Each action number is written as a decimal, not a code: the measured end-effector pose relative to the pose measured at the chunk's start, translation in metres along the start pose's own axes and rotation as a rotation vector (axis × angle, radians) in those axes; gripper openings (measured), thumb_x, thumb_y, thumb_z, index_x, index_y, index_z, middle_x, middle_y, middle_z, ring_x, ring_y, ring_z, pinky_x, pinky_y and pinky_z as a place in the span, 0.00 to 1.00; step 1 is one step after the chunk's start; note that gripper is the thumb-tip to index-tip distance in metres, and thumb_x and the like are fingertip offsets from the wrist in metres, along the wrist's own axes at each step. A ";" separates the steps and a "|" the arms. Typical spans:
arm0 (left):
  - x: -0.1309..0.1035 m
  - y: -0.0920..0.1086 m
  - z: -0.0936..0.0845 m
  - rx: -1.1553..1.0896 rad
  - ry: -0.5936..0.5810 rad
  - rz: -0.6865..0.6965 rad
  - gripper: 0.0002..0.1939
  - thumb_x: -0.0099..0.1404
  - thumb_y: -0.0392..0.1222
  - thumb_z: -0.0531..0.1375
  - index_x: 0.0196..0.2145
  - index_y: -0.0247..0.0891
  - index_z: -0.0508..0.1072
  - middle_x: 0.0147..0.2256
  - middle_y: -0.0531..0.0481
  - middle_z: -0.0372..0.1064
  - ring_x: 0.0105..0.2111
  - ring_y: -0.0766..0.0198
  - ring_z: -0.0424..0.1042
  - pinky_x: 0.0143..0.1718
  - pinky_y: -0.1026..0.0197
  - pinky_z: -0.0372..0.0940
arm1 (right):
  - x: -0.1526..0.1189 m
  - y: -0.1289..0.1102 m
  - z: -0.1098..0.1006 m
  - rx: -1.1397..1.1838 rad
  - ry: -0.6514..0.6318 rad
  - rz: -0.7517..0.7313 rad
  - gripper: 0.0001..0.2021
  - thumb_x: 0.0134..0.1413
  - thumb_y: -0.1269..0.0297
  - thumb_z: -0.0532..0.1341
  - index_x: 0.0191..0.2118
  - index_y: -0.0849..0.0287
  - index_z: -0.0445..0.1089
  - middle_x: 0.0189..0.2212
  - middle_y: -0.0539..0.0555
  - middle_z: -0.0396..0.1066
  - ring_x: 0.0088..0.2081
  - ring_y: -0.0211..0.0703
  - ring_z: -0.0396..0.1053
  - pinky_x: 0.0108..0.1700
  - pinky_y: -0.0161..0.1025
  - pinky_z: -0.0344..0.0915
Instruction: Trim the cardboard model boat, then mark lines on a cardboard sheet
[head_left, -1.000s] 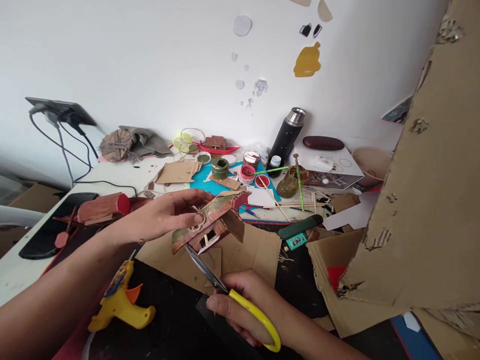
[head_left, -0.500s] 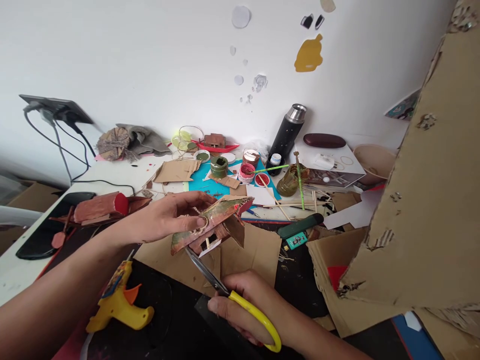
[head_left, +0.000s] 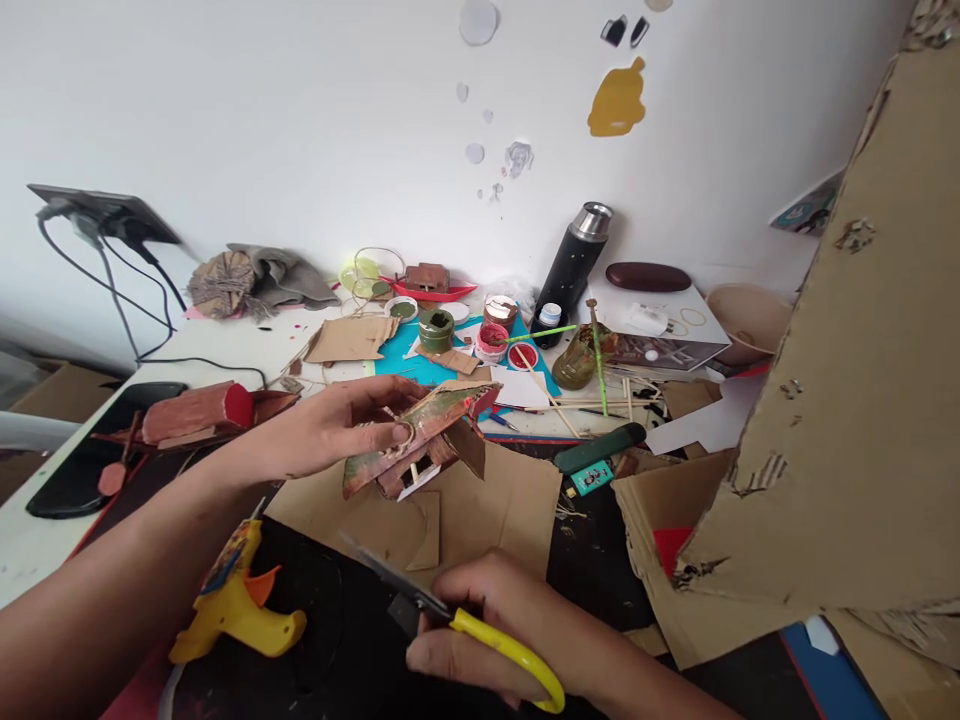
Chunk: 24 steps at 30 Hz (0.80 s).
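Observation:
My left hand [head_left: 337, 425] is closed on a small painted cardboard model [head_left: 431, 440], reddish-brown and green, with a slanted top and a strip of white paper at its underside. It is held up above a flat sheet of brown cardboard [head_left: 510, 510]. In my right hand [head_left: 487, 620] is a pair of scissors with yellow handles [head_left: 514, 655]. The fingers wrap round the handles, and the dark blades point up and left, below the model and apart from it. The blade tips are smeared by motion.
A yellow glue gun [head_left: 240, 605] lies at left, near a red-brown model [head_left: 199, 415] on a black tray. Paint jars [head_left: 436, 332], a black flask [head_left: 574, 265] and a jar of murky liquid [head_left: 576, 362] stand behind. A tall cardboard piece [head_left: 832, 400] rises at right.
The scissors in my right hand have drawn back, down and away from the model's lower edge. My left hand keeps holding the model in nearly the same place. The view has shifted slightly.

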<state>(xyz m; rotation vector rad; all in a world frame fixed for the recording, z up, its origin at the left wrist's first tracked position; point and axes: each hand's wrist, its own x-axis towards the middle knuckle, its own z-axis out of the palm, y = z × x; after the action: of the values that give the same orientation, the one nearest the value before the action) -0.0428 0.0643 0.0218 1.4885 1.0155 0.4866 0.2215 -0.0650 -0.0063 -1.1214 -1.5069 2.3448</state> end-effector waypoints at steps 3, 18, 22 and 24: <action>-0.002 -0.001 -0.006 -0.043 0.078 0.002 0.27 0.63 0.57 0.73 0.55 0.42 0.80 0.50 0.42 0.81 0.48 0.50 0.79 0.46 0.59 0.74 | -0.005 -0.006 -0.001 -0.027 -0.058 0.048 0.24 0.53 0.40 0.76 0.38 0.57 0.77 0.22 0.43 0.66 0.19 0.32 0.62 0.19 0.27 0.56; -0.018 0.003 -0.013 -0.573 0.500 0.024 0.31 0.52 0.59 0.78 0.49 0.41 0.81 0.42 0.50 0.85 0.36 0.59 0.79 0.40 0.62 0.77 | -0.017 -0.022 -0.022 -1.013 0.448 0.002 0.07 0.64 0.60 0.70 0.42 0.57 0.78 0.36 0.54 0.80 0.36 0.46 0.74 0.36 0.38 0.59; -0.022 -0.002 -0.010 -0.689 0.486 -0.061 0.27 0.55 0.57 0.77 0.47 0.40 0.81 0.39 0.49 0.86 0.33 0.56 0.81 0.35 0.58 0.78 | -0.017 -0.033 -0.023 -1.191 0.437 0.069 0.19 0.64 0.72 0.65 0.60 0.60 0.74 0.53 0.62 0.80 0.55 0.55 0.77 0.53 0.43 0.66; -0.025 -0.004 -0.010 -0.731 0.481 -0.081 0.26 0.56 0.56 0.76 0.47 0.42 0.81 0.38 0.52 0.86 0.33 0.57 0.81 0.35 0.59 0.78 | -0.020 -0.038 -0.021 -1.229 0.405 0.083 0.22 0.65 0.73 0.65 0.63 0.60 0.73 0.53 0.62 0.81 0.56 0.56 0.77 0.54 0.43 0.67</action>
<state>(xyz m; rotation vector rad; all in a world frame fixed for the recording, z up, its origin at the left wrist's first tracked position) -0.0650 0.0497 0.0264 0.6831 1.0923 1.0588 0.2394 -0.0403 0.0306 -1.6802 -2.7337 0.8925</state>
